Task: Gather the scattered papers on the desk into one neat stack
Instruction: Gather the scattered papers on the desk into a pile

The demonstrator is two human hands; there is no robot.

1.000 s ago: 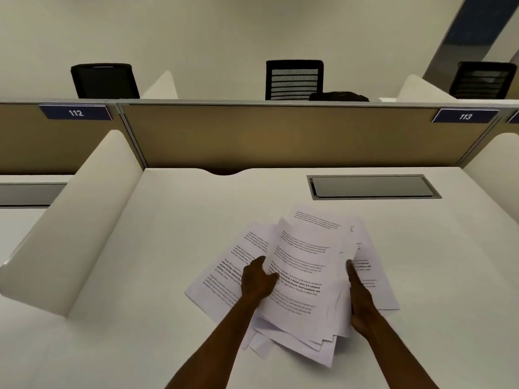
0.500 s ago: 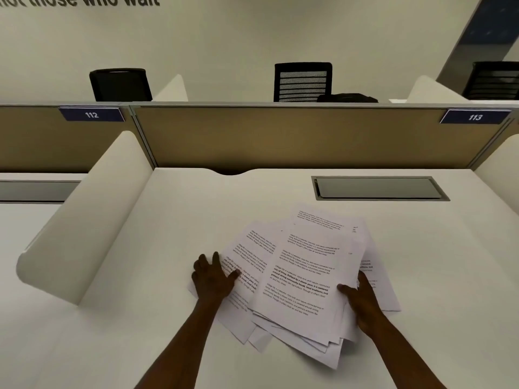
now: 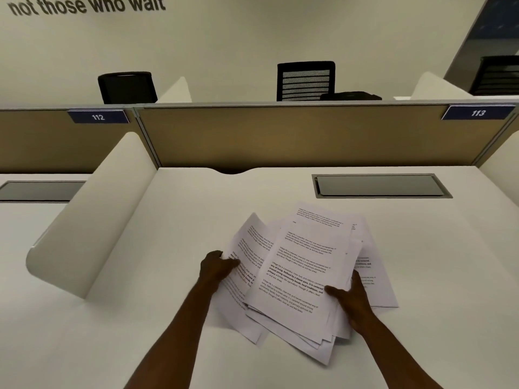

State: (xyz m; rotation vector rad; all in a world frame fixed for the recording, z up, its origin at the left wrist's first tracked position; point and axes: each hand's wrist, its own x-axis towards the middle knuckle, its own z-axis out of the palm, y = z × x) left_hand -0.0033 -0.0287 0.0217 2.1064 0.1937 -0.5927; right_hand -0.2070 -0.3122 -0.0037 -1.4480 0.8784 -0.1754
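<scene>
Several printed white papers [image 3: 297,273] lie fanned in a loose, skewed pile on the white desk [image 3: 168,248], near its front middle. My left hand [image 3: 216,268] grips the left edge of the outer sheets, which curl upward there. My right hand [image 3: 351,299] clasps the right side of the upper bundle, thumb on top of the printed page. One sheet [image 3: 376,287] sticks out flat on the desk to the right, under my right hand. Page corners jut out unevenly toward me at the pile's near edge.
A curved white side divider [image 3: 92,220] rises at the left. A tan back partition [image 3: 280,136] closes the far edge, with a grey cable hatch [image 3: 379,185] set in the desk at the back right. Black chairs [image 3: 306,80] stand beyond the partition.
My left hand went from lying flat on the left sheets to gripping their edge and lifting it inward. My right hand slid up along the bundle's right side. The view shifted slightly.
</scene>
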